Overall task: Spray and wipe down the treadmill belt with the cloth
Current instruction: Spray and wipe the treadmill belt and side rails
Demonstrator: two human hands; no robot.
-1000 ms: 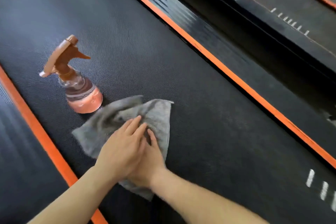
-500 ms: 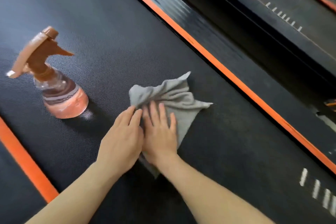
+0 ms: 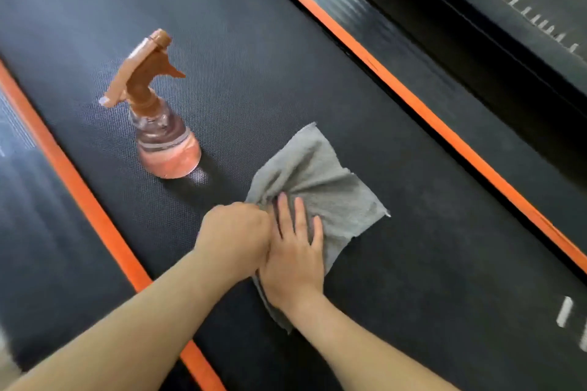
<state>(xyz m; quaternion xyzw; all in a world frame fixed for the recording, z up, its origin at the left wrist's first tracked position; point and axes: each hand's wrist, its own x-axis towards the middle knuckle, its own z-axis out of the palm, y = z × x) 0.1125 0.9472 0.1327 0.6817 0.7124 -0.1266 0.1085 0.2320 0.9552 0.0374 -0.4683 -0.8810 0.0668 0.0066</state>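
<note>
On the treadmill belt (image 3: pixel 317 73), your right hand (image 3: pixel 295 257) still presses flat on the cloth (image 3: pixel 320 174) beneath it, while your left hand (image 3: pixel 235 232) has just curled, bunching its edge, so wiping continues, with the spray bottle (image 3: pixel 162 136) beyond.

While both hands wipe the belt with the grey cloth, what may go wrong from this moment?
1. The spray bottle stands upright on the belt, close to the left of the cloth. A wide stroke toward it by the left hand might knock it over.
2. The cloth is wrinkled under the right hand, so it may bunch up and leave parts of the belt unwiped.
</note>
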